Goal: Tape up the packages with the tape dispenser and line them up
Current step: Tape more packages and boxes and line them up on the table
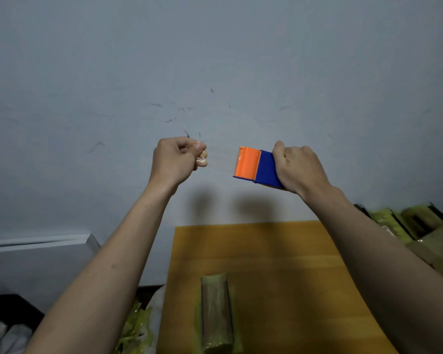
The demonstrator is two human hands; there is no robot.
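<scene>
My right hand (301, 168) grips a blue and orange tape dispenser (256, 166), raised in front of the wall. My left hand (177, 159) pinches the free end of the clear tape (219, 155), which stretches faintly from my fingers to the dispenser's orange end. Both hands are held high above the table. Below them a long package (216, 312) wrapped in green-yellow plastic lies on the orange-brown table (279, 251), near its front edge, with a shiny taped band along its top.
Several wrapped packages (404, 223) are stacked at the right beside the table. More green-yellow wrapping (136, 328) sits low at the left of the table. A grey box (36, 261) stands against the wall at the left.
</scene>
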